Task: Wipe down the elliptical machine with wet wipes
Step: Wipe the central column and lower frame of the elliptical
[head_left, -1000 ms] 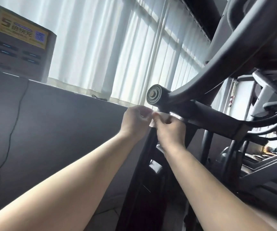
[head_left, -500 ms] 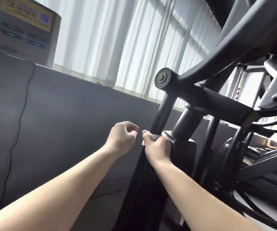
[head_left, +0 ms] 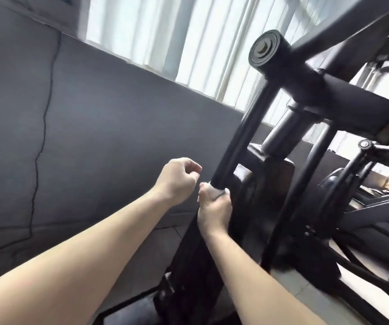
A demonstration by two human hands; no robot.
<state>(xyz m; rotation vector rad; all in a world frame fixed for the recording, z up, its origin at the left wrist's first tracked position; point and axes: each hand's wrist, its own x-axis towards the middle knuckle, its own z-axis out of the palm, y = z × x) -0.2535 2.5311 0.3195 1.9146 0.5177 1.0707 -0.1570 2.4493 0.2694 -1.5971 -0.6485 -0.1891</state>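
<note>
— Where's the wet wipe point(head_left: 214, 193)?
— Between my right hand point(head_left: 214, 208) and the upright bar point(head_left: 242, 134), wrapped round it, I think. My left hand point(head_left: 177, 178) is just left of that, apart from the bar.
— And beyond?
— The pivot hub point(head_left: 265, 49) tops the bar; wall point(head_left: 95, 109) left, curtains point(head_left: 165, 31) far behind.

both forearms reach forward; right hand point(head_left: 214, 208) curls round the wet wipe point(head_left: 213, 192); left hand point(head_left: 177, 178) hovers just beside it, fingers curled, empty
</note>
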